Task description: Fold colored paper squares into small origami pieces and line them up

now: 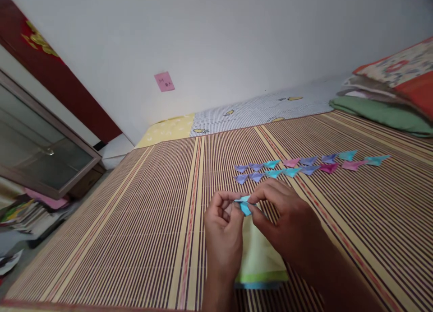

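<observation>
A small folded piece of light blue paper [246, 207] is pinched between my two hands. My left hand [226, 233] grips its left side between thumb and fingers. On its right side, the thumb and forefinger of my right hand [287, 215] close on the paper. Below them lies a stack of paper sheets [260, 253], yellow-green on top with blue underneath, partly covered by my hands. Beyond my hands, several folded paper shapes [309, 169] in purple, blue and pink lie in two rows.
A striped mat [162, 203] covers the surface. Folded bedding [382, 111] is piled at the back right, beside a white wall [219, 45] bearing a pink note [164, 81]. A glass-fronted cabinet [43, 140] and piled papers [30, 217] are at the left.
</observation>
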Tool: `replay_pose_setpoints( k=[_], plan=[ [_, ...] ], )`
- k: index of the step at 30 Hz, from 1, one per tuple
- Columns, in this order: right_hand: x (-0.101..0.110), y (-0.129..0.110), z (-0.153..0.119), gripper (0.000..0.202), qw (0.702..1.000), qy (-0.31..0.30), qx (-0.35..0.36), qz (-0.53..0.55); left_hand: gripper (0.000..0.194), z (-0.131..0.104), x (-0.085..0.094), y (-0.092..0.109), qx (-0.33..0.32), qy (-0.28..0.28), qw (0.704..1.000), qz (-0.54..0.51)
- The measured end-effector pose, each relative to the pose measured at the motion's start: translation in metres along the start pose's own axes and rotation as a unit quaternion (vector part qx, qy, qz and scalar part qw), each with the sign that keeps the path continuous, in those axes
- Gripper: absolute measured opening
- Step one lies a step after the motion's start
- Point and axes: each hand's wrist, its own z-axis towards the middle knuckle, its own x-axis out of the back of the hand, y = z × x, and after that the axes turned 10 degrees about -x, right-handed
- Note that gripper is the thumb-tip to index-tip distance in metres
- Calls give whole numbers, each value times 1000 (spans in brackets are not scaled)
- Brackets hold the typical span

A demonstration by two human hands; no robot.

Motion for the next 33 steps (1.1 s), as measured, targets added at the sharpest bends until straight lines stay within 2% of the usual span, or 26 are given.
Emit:
replay_pose_setpoints(
  k=[4, 10, 15, 21, 29, 33],
  plan=[
    [2, -1, 0, 11, 1000, -5, 6, 7, 5, -1, 1, -3, -5, 30, 999, -15],
    [-2, -4, 0, 10, 1000, 15, 2, 8, 5, -3, 0, -5, -36, 65, 997, 17],
    [-6, -9, -1, 11, 1000, 6, 14, -4, 6, -6, -4, -4, -44, 74, 996, 27],
    [-10, -11, -2, 10, 999, 14, 23, -32, 7, -5, -6, -2, -22, 88, 996, 5],
    [-11, -10, -1, 15, 998, 26, 34, -55, 17, -4, -6, 1, -21, 102, 994, 41],
    [-9, -8, -1, 15, 998, 13, 31, -55, 21, -5, -6, 3, -17, 91, 994, 52]
  ],
)
